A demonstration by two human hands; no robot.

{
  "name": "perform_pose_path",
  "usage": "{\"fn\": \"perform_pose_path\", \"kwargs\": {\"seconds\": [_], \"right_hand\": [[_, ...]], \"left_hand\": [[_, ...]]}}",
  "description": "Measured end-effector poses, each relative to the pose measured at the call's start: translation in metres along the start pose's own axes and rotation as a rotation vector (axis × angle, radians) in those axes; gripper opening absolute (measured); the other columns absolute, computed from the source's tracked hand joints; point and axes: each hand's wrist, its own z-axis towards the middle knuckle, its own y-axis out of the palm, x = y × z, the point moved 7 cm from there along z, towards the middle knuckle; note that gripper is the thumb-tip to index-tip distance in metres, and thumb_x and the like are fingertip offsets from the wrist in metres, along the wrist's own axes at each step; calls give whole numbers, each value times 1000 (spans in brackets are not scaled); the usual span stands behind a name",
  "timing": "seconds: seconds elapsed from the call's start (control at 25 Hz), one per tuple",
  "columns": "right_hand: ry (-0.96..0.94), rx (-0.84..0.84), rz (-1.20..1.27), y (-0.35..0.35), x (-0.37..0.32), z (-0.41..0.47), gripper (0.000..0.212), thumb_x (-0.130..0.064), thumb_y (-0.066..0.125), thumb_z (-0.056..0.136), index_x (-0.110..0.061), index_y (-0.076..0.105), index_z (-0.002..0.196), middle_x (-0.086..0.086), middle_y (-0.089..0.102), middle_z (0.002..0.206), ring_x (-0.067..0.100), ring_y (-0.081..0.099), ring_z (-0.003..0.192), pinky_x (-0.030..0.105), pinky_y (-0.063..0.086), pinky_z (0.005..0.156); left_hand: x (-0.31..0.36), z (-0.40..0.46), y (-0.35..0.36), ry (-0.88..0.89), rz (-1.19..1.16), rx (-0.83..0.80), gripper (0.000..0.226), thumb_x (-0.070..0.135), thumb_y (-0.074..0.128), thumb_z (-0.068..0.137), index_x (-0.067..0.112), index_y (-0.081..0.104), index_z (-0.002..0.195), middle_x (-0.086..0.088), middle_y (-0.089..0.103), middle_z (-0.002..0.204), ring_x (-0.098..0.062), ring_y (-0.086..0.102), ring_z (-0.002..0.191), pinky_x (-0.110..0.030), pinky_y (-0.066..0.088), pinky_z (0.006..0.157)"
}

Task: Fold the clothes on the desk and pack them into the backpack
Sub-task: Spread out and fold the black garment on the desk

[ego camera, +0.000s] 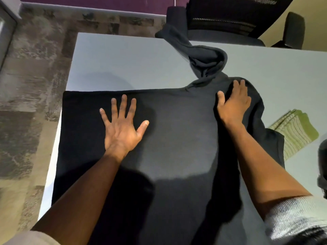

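A large dark grey sweatshirt lies spread flat across the near half of the pale desk. One bunched sleeve trails away from it toward the desk's far edge. My left hand presses flat on the sweatshirt's left part, fingers spread. My right hand rests on the garment's upper right shoulder area, fingers reaching over a fold; whether they grip the cloth is unclear. A folded green striped cloth lies to the right, partly under the sweatshirt's edge. No backpack is clearly visible.
A black office chair stands behind the desk's far edge. A dark object shows at the right border. Patterned carpet lies to the left of the desk.
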Motion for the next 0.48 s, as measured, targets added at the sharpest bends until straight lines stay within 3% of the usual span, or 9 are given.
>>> {"fn": "perform_pose_path", "kwargs": {"seconds": [0.12, 0.2, 0.32, 0.48], "right_hand": [[-230, -111, -135, 10, -1, -17, 65, -52, 38, 102, -20, 26, 158, 5, 19, 167, 28, 12, 154, 57, 7, 122], [-206, -184, -178, 9, 8, -12, 71, -60, 30, 102, -21, 19, 160, 3, 11, 169, 30, 6, 155, 58, 4, 123], [-53, -213, -131, -3, 6, -24, 79, -62, 33, 101, -16, 13, 161, 7, 4, 169, 33, 1, 155, 59, 3, 123], [-244, -267, -137, 13, -25, -124, 76, -59, 37, 101, -16, 19, 160, 6, 10, 169, 31, 5, 155, 55, 5, 124]], "left_hand": [[1, 1, 0, 1, 12, 3, 84, 75, 10, 93, 28, -4, 161, -2, -12, 168, -32, -14, 154, -66, -1, 120], [1, 1, 0, 0, 14, -6, 84, 75, 11, 93, 28, -3, 161, -2, -12, 168, -31, -14, 154, -66, -1, 120], [1, 1, -1, 1, 6, 0, 84, 76, 14, 93, 28, 1, 161, -2, -9, 169, -30, -12, 154, -65, -1, 120], [0, 2, -2, -13, -28, -28, 87, 78, 17, 91, 28, 4, 161, -1, -8, 169, -30, -10, 155, -65, -2, 120]]}}
